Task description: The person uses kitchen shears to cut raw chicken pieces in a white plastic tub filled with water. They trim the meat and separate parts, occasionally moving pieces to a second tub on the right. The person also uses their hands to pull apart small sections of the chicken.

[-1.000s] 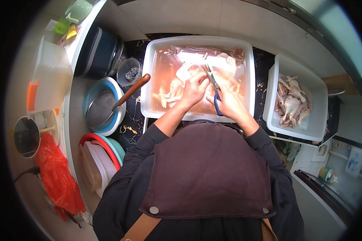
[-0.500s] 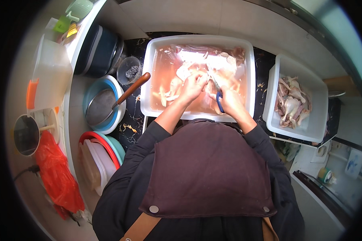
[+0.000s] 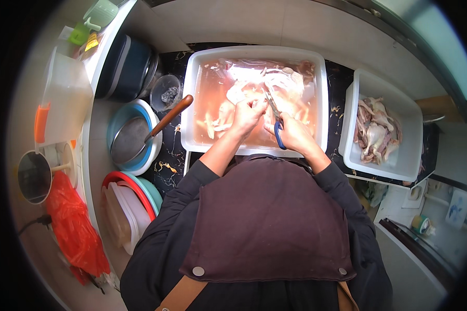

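Over one tub (image 3: 323, 103), two hands (image 3: 248, 117) (image 3: 296, 135), one scissors pair (image 3: 274, 107)

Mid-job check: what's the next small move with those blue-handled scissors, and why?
I'd probably shift the left hand slightly away from the scissors before closing them. The right hand holds them with the blades close beside the left fingertips, over the white tub, and glare makes it hard to tell what, if anything, those fingertips pinch.

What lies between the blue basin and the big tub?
In the head view, the strainer's wooden handle slants across from the blue basin toward the big tub, above a strip of black counter.
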`<action>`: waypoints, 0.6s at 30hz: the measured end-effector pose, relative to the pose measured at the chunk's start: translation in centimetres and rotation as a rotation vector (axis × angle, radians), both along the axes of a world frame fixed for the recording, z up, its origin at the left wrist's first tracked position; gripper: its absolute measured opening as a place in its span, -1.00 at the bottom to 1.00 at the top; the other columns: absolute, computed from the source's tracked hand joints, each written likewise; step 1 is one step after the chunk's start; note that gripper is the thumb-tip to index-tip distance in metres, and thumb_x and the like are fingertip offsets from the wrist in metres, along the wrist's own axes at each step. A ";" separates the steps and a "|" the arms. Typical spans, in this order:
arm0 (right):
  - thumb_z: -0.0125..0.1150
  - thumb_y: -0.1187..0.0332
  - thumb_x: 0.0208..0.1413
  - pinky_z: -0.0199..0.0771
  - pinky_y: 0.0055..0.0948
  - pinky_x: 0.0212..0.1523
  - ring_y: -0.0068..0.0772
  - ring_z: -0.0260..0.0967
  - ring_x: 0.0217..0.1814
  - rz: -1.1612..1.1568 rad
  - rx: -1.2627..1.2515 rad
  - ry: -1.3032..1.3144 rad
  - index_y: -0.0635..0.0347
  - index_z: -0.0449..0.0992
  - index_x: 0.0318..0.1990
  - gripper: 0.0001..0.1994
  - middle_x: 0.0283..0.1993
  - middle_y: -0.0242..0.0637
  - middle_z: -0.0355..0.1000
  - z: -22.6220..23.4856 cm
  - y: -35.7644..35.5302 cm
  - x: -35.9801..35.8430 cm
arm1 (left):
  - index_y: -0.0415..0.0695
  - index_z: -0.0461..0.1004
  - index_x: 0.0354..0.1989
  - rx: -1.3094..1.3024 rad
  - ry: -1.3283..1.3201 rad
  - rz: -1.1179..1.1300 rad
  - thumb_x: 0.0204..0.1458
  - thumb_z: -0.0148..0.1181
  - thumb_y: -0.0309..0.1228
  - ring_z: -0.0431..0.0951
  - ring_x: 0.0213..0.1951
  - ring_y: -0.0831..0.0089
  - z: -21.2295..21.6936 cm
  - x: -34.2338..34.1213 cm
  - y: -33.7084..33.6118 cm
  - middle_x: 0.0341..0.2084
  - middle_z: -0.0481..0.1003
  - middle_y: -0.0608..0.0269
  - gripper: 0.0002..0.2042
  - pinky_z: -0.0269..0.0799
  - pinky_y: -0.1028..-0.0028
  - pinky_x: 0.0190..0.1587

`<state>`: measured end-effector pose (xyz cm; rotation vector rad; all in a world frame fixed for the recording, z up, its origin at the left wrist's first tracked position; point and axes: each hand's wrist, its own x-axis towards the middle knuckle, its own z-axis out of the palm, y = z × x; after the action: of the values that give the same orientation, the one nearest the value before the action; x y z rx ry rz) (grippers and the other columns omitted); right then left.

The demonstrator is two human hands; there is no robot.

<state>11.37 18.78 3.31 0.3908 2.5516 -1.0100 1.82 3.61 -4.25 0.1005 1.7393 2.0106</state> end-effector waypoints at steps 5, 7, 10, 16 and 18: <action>0.19 -0.19 0.15 0.44 -0.02 -0.02 0.12 0.53 -0.03 0.007 -0.021 -0.008 0.30 0.47 -0.09 -0.40 -0.14 0.08 0.57 1.0 -0.2 0.1 | -0.21 0.57 -0.31 -0.010 -0.027 -0.046 0.17 0.22 -0.47 0.35 -0.52 0.69 0.2 0.1 -0.2 -0.52 0.46 0.41 -0.92 0.23 0.63 -0.48; 0.21 -0.18 0.15 0.45 -0.01 -0.04 0.12 0.54 -0.05 0.000 -0.007 0.006 0.30 0.48 -0.10 -0.41 -0.16 0.08 0.57 1.0 -0.3 0.1 | -0.20 0.56 -0.33 0.000 -0.009 -0.059 0.17 0.21 -0.47 0.35 -0.51 0.70 0.1 0.1 -0.2 -0.52 0.46 0.42 -0.92 0.23 0.63 -0.46; 0.24 -0.16 0.14 0.45 0.00 -0.08 0.12 0.54 -0.09 0.025 0.023 0.014 0.29 0.48 -0.12 -0.43 -0.20 0.08 0.57 1.5 -0.3 0.0 | -0.19 0.55 -0.35 0.004 0.028 -0.081 0.18 0.19 -0.48 0.36 -0.48 0.70 -0.3 -0.2 -0.5 -0.52 0.45 0.42 -0.92 0.24 0.63 -0.43; 0.32 -0.09 0.10 0.41 -0.05 -0.28 0.17 0.48 -0.33 0.042 0.015 0.167 0.25 0.48 -0.34 -0.51 -0.42 0.05 0.50 -2.1 0.0 0.4 | -0.19 0.54 -0.37 0.057 -0.050 -0.119 0.17 0.20 -0.51 0.36 -0.48 0.70 -0.8 -0.8 -1.6 -0.54 0.43 0.44 -0.92 0.25 0.62 -0.44; 0.35 -0.07 0.09 0.41 -0.08 -0.31 0.09 0.49 -0.37 0.000 -0.038 0.171 0.27 0.49 -0.36 -0.52 -0.45 0.04 0.49 -3.2 0.5 0.5 | -0.18 0.54 -0.40 0.069 -0.117 -0.112 0.15 0.20 -0.54 0.35 -0.51 0.69 -0.3 -1.0 -1.6 -0.58 0.40 0.48 -0.92 0.23 0.61 -0.47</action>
<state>11.83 19.24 0.08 0.3060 2.6778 -1.1358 0.77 1.99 -4.58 0.0985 1.5584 1.9549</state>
